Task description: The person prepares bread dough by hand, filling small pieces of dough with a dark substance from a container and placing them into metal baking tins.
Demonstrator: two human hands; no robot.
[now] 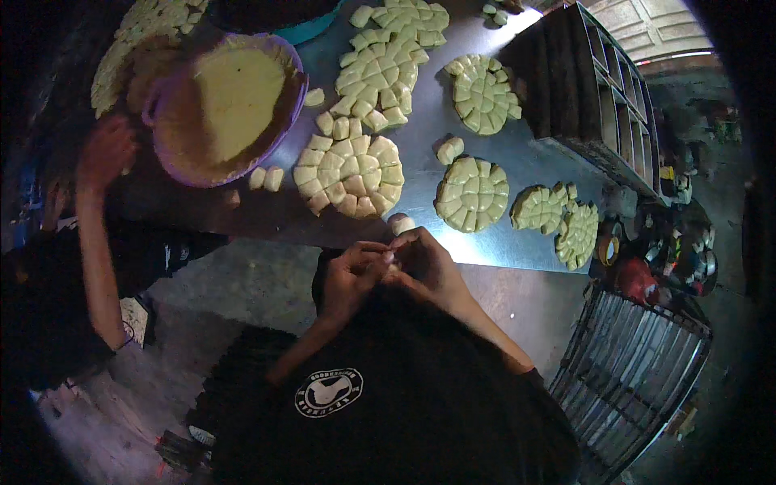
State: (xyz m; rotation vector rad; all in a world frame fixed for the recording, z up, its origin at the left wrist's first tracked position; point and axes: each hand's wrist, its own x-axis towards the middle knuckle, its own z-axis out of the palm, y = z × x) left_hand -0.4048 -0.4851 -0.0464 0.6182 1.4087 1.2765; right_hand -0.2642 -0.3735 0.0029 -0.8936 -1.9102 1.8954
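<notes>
My left hand (353,275) and my right hand (430,265) meet in front of my chest, just off the table's near edge. Their fingers are closed together in a pinch around what looks like a small pale piece of dough, mostly covered by the fingers. Beyond my fingertips, a lone dough piece (401,224) lies at the table edge. The nearest large group is a round slab of dough cut into chunks (352,174), a little farther off to the left. Another cut dough round (472,194) lies to the right.
More cut dough (482,93) covers the metal table (428,174). A purple basin (297,90) with a yellowish inside stands left, beside a co-worker's arm (99,259). At far right are a dark compartmented rack (618,101) and, lower, a slatted metal rack (626,380).
</notes>
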